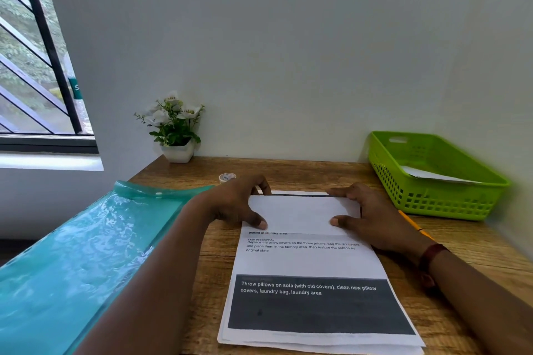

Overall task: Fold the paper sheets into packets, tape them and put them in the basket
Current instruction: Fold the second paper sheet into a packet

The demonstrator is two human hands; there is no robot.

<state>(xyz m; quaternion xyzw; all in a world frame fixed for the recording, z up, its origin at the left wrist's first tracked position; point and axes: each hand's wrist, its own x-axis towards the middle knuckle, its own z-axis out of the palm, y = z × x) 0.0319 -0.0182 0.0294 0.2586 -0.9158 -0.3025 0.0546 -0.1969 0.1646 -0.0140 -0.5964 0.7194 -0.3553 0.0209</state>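
A stack of printed paper sheets (311, 265) lies on the wooden table in front of me. The far end of the top sheet is turned over toward me as a white flap (300, 213). My left hand (239, 204) presses the flap's left side, thumb on its near edge, fingers at the crease. At the flap's right side my right hand (366, 216) does the same. A small roll of clear tape (227, 177) stands just beyond my left hand. The green basket (418, 199) sits at the far right, with a white paper piece (432, 174) inside.
A teal plastic folder (86, 253) slopes over the table's left edge under my left arm. A yellow pencil (415, 225) lies between my right hand and the basket. A white pot of flowers (177, 150) stands at the back left corner against the wall.
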